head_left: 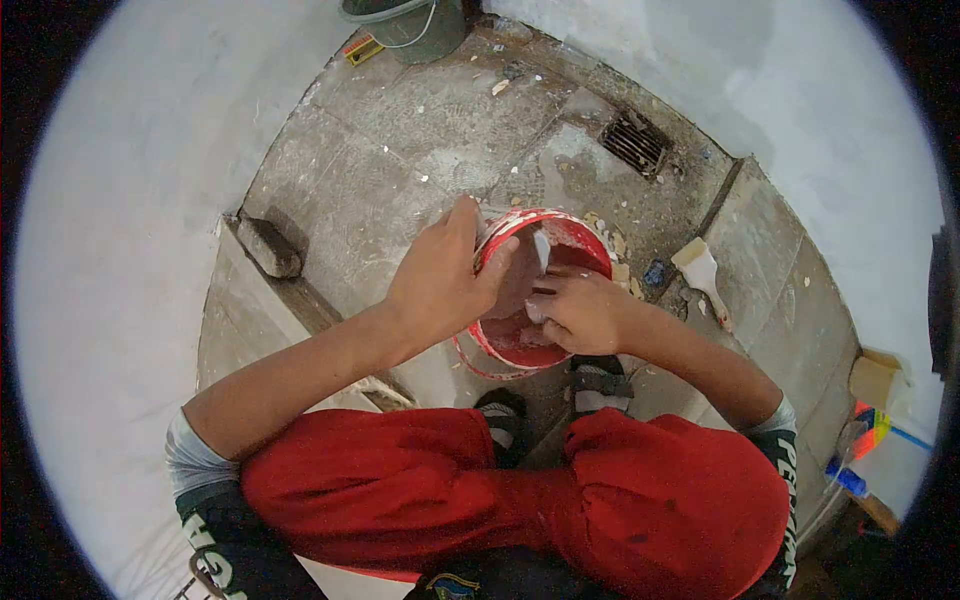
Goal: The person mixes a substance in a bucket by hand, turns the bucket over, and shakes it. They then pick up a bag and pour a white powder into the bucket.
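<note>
A red bucket point(593, 236) with white-smeared rim stands on the floor between my feet. My left hand point(445, 270) is over its left rim, thumb pressed on a flat grey-brown piece point(515, 285) that slants over the bucket opening. A white blob or strip point(542, 250) shows near the upper right edge of that piece. Inside the bucket mouth, my right hand point(580, 310) has its fingers curled close to the flat piece's right edge. Whatever lies between those fingers is hidden, though a whitish patch shows at the fingertips.
A white-bristled brush point(700, 275) lies right of the bucket, below a floor drain grate point(635, 142). A grey-green bucket point(425, 35) stands in the far corner beside a small yellow box point(362, 50). A stone-like block point(270, 248) rests at left. White walls rise on both sides.
</note>
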{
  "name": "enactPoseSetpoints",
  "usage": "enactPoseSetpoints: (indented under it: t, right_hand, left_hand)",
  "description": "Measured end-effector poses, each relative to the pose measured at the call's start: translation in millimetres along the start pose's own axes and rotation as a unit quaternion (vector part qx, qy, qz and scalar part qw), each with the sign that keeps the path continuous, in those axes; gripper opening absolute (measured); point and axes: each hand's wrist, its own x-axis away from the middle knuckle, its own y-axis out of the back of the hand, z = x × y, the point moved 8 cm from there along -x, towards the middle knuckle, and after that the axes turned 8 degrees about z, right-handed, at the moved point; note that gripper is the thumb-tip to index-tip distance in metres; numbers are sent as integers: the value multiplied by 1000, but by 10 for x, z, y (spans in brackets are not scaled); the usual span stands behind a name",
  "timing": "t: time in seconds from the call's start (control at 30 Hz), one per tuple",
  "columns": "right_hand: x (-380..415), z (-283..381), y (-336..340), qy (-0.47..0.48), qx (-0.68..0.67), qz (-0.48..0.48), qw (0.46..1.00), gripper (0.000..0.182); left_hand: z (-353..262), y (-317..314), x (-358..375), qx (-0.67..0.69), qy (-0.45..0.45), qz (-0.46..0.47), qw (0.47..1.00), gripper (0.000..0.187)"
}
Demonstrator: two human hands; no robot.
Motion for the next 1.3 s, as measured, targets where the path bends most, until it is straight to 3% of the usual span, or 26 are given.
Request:
enactPoseSetpoints:
  t: [0.2, 0.33, 0.4, 0.63, 0.7, 0.93, 1.13, 1.2, 1.3]
  right_hand:
    - [-17, -90, -103, -66, -47, 59, 995, 35]
    - [-24, -91, -258, -62, -42, 44, 996, 41]
    - [-2, 25, -190, -29, 29, -14, 999, 53]
    - [-16, -57, -353, -78, -13, 17, 997, 65]
    - [-16, -79, -358, -82, 37, 14, 996, 68]
    - [-3, 9, -276, -72, 47, -16, 996, 65]
    - [-16, 70, -202, -82, 70, -16, 994, 48]
    - [-18, 168, -153, -63, 171, -53, 982, 41]
    - [-37, 155, -122, -58, 164, -43, 984, 41]
  left_hand:
    - [-85, -27, 9, -8, -29, 6, 1000, 43]
    - [-147, -19, 19, -10, -32, 14, 999, 44]
    - [-154, -30, 21, -4, -25, 22, 999, 43]
    - [-222, -23, 41, -8, -36, 12, 999, 36]
    - [-218, -32, 45, -3, -32, 19, 999, 35]
    - [-233, -5, 45, 12, -56, -8, 998, 32]
    - [-186, -25, 27, 9, -47, 3, 999, 33]
    - [-186, -38, 23, 0, -47, 6, 999, 33]
    - [-137, -22, 19, -7, -35, -1, 999, 33]
